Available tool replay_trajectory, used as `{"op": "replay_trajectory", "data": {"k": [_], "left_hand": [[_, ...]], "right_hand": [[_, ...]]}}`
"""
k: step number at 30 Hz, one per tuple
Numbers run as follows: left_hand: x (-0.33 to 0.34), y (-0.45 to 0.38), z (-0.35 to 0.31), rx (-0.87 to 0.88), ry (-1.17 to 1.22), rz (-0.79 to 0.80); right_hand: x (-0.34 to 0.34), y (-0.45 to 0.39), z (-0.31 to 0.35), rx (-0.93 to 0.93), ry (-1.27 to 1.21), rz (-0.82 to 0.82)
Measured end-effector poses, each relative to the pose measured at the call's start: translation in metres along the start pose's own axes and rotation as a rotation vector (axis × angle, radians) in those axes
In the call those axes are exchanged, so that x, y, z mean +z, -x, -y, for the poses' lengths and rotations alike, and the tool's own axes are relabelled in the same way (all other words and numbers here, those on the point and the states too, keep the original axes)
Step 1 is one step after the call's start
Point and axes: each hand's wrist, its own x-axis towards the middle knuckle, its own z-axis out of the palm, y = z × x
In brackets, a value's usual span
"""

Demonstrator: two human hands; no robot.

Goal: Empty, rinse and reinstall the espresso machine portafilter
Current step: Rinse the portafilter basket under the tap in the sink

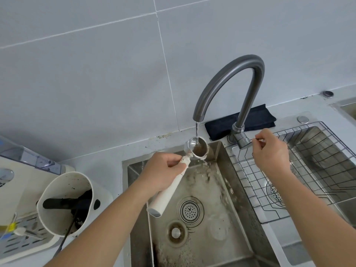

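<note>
My left hand (163,170) grips the white handle of the portafilter (169,187) over the left sink basin. Its steel basket (197,149) sits under the grey gooseneck tap (227,83). A thin stream of water falls into the basket, and brown water spills over its rim into the sink (221,237). My right hand (269,151) pinches the thin tap lever (259,140) at the tap's base.
A white knock box (63,201) with dark coffee grounds stands on the left, on the espresso machine's drip tray (23,239). A wire rack (289,170) lies across the right basin. A dark folded cloth (240,120) lies behind the tap.
</note>
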Motion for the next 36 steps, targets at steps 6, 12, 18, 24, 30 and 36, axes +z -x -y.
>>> {"op": "replay_trajectory", "data": {"k": [6,12,18,24,30,36], "left_hand": [[-0.010,0.000,0.010,0.171,-0.106,-0.063],[0.004,-0.002,0.019,0.201,-0.012,-0.153],[0.036,-0.011,0.021,0.114,0.254,-0.208],[0.055,-0.017,0.000,0.102,0.456,-0.197],[0.062,-0.016,-0.012,0.004,0.570,-0.117],[0.056,-0.012,-0.015,-0.108,0.482,-0.109]], "right_hand": [[-0.001,0.000,-0.001,-0.008,0.003,0.003],[-0.001,0.000,0.000,-0.014,0.006,0.004],[-0.002,0.000,0.001,0.000,0.003,0.016],[-0.003,0.000,0.002,0.008,0.003,0.013],[-0.004,0.000,0.003,0.011,-0.003,0.026],[-0.005,0.001,0.004,0.009,-0.002,0.020]]}}
